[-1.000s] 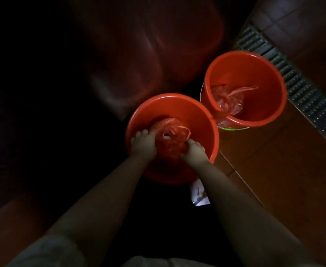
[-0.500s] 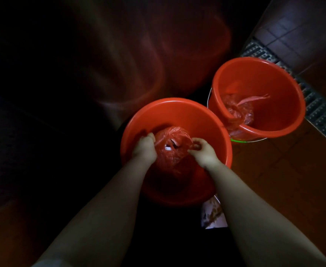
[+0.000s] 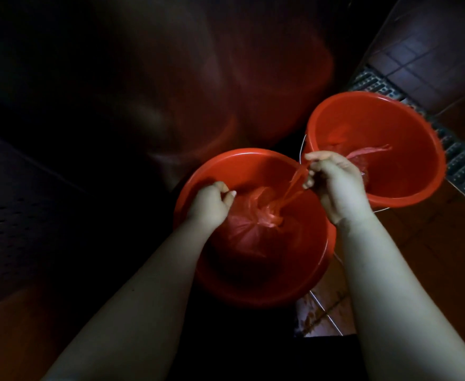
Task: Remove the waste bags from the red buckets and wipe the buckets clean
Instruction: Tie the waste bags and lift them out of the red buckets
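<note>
Two red buckets stand side by side on the floor. The near bucket [image 3: 316,273] holds a red waste bag [image 3: 249,229], bunched at a knot. My left hand [image 3: 210,204] grips the bag's left top inside the bucket. My right hand [image 3: 336,185] is raised over the rim and pinches one stretched handle strip [image 3: 294,185] of that bag, pulled taut up to the right. The far bucket [image 3: 407,149] holds a second red waste bag [image 3: 363,158], partly hidden behind my right hand.
A metal drain grate [image 3: 457,158] runs diagonally along the right, behind the far bucket. Brown floor tiles [image 3: 429,259] lie to the right. A pale scrap of paper [image 3: 314,317] lies under the near bucket's front. The left side is dark.
My right hand has risen out of the near bucket and drawn a handle strip of the bag up to the right. My left hand stays on the bag. The view has moved closer.
</note>
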Tool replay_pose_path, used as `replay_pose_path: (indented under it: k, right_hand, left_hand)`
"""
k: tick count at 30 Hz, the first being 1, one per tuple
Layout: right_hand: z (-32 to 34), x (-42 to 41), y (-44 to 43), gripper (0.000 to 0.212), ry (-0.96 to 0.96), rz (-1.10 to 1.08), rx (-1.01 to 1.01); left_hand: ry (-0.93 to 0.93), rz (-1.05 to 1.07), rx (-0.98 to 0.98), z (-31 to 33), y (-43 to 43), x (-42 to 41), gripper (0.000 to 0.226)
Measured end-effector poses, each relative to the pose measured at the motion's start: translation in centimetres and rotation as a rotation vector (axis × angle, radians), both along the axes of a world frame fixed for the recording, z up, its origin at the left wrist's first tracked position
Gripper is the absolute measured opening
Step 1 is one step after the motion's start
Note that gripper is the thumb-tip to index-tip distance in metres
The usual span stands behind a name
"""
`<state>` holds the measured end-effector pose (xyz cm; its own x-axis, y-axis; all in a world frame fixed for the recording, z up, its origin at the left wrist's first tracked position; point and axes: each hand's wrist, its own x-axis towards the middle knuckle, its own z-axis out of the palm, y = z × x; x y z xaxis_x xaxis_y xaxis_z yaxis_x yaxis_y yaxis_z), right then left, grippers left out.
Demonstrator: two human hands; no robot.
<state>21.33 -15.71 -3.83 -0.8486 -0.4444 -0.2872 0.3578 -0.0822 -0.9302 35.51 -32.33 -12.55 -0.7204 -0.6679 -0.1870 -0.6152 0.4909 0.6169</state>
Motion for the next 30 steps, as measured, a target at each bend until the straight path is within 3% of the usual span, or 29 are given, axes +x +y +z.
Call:
replay_pose_path:
  k: [1,3,5,7,10,14,16,18,20,22,25,28,30]
  right_hand:
    - [0.2,0.4,-0.2,0.026,0.034,0.073,0.003]
    - [0.4,1.1,-0.7,0.025,0.035,0.156,-0.046]
    - [0.7,1.5,-0.7,0.023,0.000,0.141,-0.113]
    - [1.0,1.4,-0.5,0.022,0.031,0.146,-0.141]
    - [0.2,0.7,-0.1,0.027,0.161,0.235,-0.010]
    - [-3.3,-1.0,0.8,0.034,0.445,0.139,0.416]
    - [-4.9,-1.0,1.2,0.038,0.369,0.189,0.605]
    - [-6.9,-0.1,1.2,0.051,0.222,0.337,0.660]
    - [-7.6,1.1,0.6,0.055,0.109,0.389,0.588]
    - [-6.9,1.8,-0.4,0.058,-0.031,0.300,0.328]
    - [-5.9,1.5,-1.4,0.058,-0.130,0.177,-0.027]
    - [-5.6,1.9,-1.5,0.053,-0.039,0.306,0.078]
    - [-5.8,2.8,-1.8,0.048,-0.022,0.399,0.154]
  left_hand:
    - [0.069,-0.048,0.042,0.1,0.1,-0.3,0.011]
    - [0.136,-0.223,0.085,0.0,0.5,-0.6,0.035]
    - [0.003,-0.402,0.059,-0.8,1.2,-0.4,0.059]
    - [-0.102,-0.443,0.018,-1.6,1.9,0.1,0.053]
    - [-0.006,-0.299,-0.041,-1.5,1.9,0.1,0.028]
    - [0.124,-0.052,0.196,-1.1,1.3,0.2,0.034]
    - [0.153,0.014,0.292,-1.0,1.4,0.0,0.030]
    - [0.213,0.087,0.380,-0.4,1.5,0.0,0.029]
    - [0.308,0.181,0.523,0.6,1.5,0.0,0.026]
    - [0.385,0.266,0.673,1.4,1.1,-0.1,0.025]
    - [0.392,0.258,0.617,2.0,0.7,0.0,0.026]
    - [0.251,0.259,0.291,1.0,0.0,0.3,0.039]
    - [0.229,0.369,0.437,1.3,-0.3,0.5,0.032]
